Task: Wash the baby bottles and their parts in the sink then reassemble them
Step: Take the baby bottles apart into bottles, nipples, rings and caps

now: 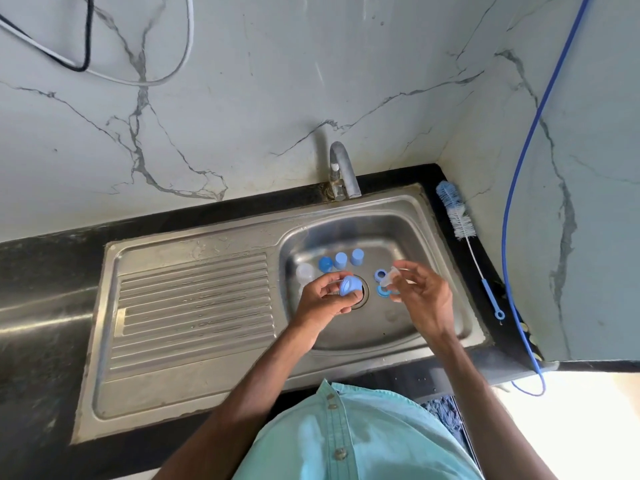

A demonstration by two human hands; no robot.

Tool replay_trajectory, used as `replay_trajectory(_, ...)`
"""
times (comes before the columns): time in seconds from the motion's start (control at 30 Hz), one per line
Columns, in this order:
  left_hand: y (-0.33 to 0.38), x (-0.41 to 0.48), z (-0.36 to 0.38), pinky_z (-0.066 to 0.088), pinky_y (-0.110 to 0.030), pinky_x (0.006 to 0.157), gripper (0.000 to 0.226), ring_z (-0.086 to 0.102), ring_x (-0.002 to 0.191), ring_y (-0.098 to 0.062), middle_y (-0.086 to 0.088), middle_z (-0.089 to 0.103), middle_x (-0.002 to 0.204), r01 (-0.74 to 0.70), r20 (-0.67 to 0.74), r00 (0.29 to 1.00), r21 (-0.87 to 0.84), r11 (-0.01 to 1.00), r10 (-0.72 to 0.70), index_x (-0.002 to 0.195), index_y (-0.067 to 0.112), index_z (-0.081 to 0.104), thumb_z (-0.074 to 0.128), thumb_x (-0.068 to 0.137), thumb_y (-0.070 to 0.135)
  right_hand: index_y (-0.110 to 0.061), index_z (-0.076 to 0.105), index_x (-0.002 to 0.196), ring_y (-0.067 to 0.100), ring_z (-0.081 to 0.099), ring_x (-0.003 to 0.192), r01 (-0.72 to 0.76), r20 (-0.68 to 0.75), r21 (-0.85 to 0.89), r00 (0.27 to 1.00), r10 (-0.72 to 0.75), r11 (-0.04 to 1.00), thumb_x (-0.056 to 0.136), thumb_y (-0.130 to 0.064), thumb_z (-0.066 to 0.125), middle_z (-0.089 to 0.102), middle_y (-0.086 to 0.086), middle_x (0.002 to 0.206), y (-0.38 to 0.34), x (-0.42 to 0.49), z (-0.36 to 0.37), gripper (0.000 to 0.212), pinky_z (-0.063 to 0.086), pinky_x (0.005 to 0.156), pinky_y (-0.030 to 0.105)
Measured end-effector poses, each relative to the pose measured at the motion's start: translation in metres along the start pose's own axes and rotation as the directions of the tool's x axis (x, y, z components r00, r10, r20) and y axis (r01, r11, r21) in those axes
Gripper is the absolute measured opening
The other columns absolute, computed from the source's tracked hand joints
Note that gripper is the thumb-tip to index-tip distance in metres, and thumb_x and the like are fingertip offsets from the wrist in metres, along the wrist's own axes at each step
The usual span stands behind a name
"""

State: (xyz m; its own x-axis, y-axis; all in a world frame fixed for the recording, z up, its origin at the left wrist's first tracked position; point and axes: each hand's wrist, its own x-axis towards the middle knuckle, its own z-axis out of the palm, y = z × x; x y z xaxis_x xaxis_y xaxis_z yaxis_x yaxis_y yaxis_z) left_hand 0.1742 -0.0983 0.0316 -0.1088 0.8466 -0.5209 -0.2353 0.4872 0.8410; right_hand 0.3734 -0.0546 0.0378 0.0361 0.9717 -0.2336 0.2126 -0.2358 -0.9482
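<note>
Steel sink point(194, 386) in black surface point(41, 271). Above drain, blue collar point(347, 285) gripped in left hand point(323, 299); clear teat point(389, 276) pinched by right hand point(424, 296). Behind, blue caps point(340, 259) and rings point(381, 274) on basin floor. Far right, brush point(457, 220) on surface.

No readable text anywhere

The left hand point(322, 301) partly hides a clear bottle point(304, 271).

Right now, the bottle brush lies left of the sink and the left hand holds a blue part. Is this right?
Not fully. The head view shows the bottle brush lying right of the sink, not left. The left hand does hold a blue part.
</note>
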Motion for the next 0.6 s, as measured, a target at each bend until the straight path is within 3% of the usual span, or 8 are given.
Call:
replay_trajectory(0.13, -0.014, 0.009, 0.016, 0.058, -0.022, 0.073, 0.041, 0.069, 0.081, -0.005, 0.006, 0.077, 0.098, -0.008, 0.002, 1.000, 0.136, 0.991, 0.008, 0.113, 0.017, 0.075, 0.087, 0.078, 0.002, -0.023, 0.080, 0.095, 0.029, 0.078, 0.087, -0.152, -0.056, 0.119, 0.986, 0.160, 0.981, 0.094, -0.006, 0.072, 0.080, 0.007, 0.094, 0.008, 0.005, -0.013, 0.019, 0.062, 0.074, 0.039)
replay_trajectory(0.23, -0.031, 0.026, 0.029, 0.056, -0.020, 0.079, 0.046, 0.068, 0.081, -0.003, 0.007, 0.076, 0.101, -0.025, -0.020, 0.999, 0.267, 0.964, 0.031, 0.111, 0.021, 0.075, 0.092, 0.071, 0.009, -0.019, 0.080, 0.100, 0.026, 0.078, 0.086, -0.222, -0.090, 0.100, 0.969, 0.231, 0.970, 0.093, -0.007, 0.072, 0.080, 0.007, 0.090, 0.020, 0.014, -0.023, 0.016, 0.063, 0.075, 0.040)
replay_trajectory(0.37, -0.056, 0.055, 0.049, 0.050, -0.008, 0.070, 0.045, 0.065, 0.078, -0.002, 0.007, 0.074, 0.102, -0.020, -0.053, 0.997, 0.454, 0.891, 0.049, 0.110, 0.016, 0.072, 0.091, 0.070, 0.011, -0.018, 0.079, 0.099, 0.026, 0.077, 0.083, -0.314, -0.087, 0.055, 0.944, 0.318, 0.948, 0.093, -0.007, 0.072, 0.079, 0.004, 0.082, 0.037, 0.030, -0.021, 0.014, 0.063, 0.074, 0.038)
replay_trajectory(0.5, -0.091, 0.097, 0.065, 0.054, -0.024, 0.079, 0.039, 0.069, 0.091, -0.017, 0.003, 0.073, 0.099, -0.039, -0.062, 0.994, 0.597, 0.801, 0.094, 0.104, 0.015, 0.071, 0.083, 0.068, 0.006, -0.017, 0.078, 0.101, 0.025, 0.077, 0.083, -0.361, -0.083, 0.028, 0.928, 0.362, 0.932, 0.094, -0.007, 0.071, 0.078, 0.004, 0.079, 0.057, 0.045, -0.017, 0.014, 0.064, 0.075, 0.037)
replay_trajectory(0.6, -0.124, 0.131, 0.072, 0.053, -0.032, 0.082, 0.039, 0.065, 0.100, -0.021, 0.000, 0.071, 0.104, -0.041, -0.056, 0.992, 0.707, 0.706, 0.114, 0.110, 0.012, 0.069, 0.077, 0.072, 0.008, -0.017, 0.078, 0.103, 0.029, 0.079, 0.085, -0.387, -0.085, 0.029, 0.918, 0.388, 0.922, 0.094, -0.007, 0.071, 0.077, 0.005, 0.078, 0.077, 0.057, -0.016, 0.015, 0.064, 0.074, 0.035)
